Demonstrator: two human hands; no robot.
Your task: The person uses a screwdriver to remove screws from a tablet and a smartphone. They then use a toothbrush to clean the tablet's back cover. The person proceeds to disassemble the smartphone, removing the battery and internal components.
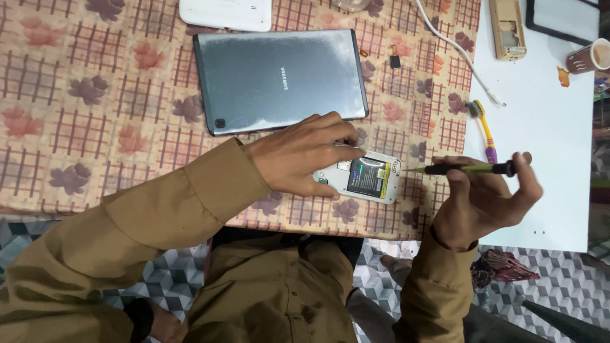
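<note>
I am watching the left hand (pixel 304 155) pressing down on a small white phone (pixel 362 178) that is lying back-up with its cover off and its black and yellow battery (pixel 368 178) showing. It is sitting near the front edge of the table, just below a large grey tablet (pixel 279 79) lying face down. The right hand (pixel 483 197) is closing thumb and fingers around a slim screwdriver (pixel 467 169), its tip pointing at the phone's right end and, as far as I can tell, not quite touching it.

The biggest risk, as I judge it, is the phone sliding: the left fingers are only pinning it flat, so a sideways push from the tip could skid it over the cloth towards the table edge. Next, the tip is hovering close to the exposed battery, and a slip could gouge or puncture it. Smaller still, any loosened screw could be vanishing into the busy pattern.

The surface is a cloth with a red grid and leaf print (pixel 95 95), with a white board (pixel 540 159) lying to the right carrying a yellow toothbrush (pixel 483 127), a white cable (pixel 457 51), an opened beige handset (pixel 506 28) and a paper cup (pixel 588 58). Another white device (pixel 225 13) is lying at the top edge. Below, I am seeing a grey geometric floor (pixel 559 279).
</note>
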